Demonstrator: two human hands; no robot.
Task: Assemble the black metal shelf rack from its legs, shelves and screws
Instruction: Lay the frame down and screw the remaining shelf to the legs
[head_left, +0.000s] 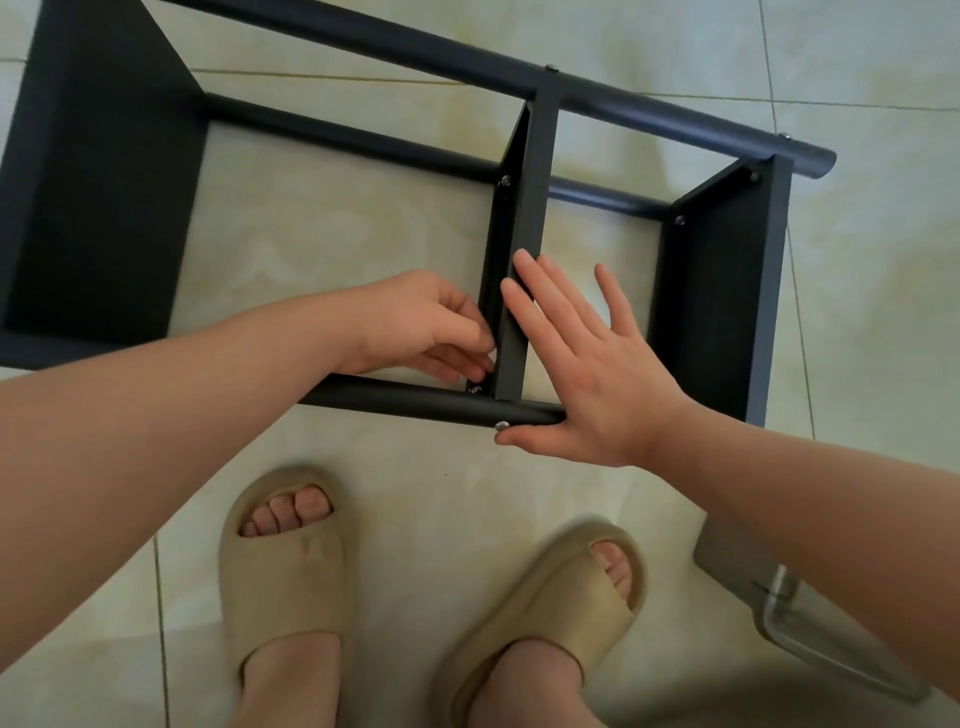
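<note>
Head view: black metal shelf rack lying on its side on a pale tiled floor, just in front of the person's feet. Three shelves stand on edge between the round tube legs: a left shelf, a middle shelf and a right shelf. The far leg runs across the top of the view, and a second leg lies lower, behind the shelves. The near leg runs along the near edge and ends just right of the middle shelf. Silver screw heads show where the shelves meet the legs, among them one screw on the near leg's front at the middle shelf.

The left hand is at the left face of the middle shelf, just above the near leg. Its fingers are curled and bunched against the shelf's lip; I cannot tell whether they pinch anything.

The right hand is flat, its fingers straight and spread. The fingertips touch the middle shelf's right face, and the thumb lies along the near leg's end, reaching to the screw head.

Both feet wear beige slide sandals, a left sandal and a right sandal. A grey object with a metal bracket sits at the lower right; what it is cannot be told.
</note>
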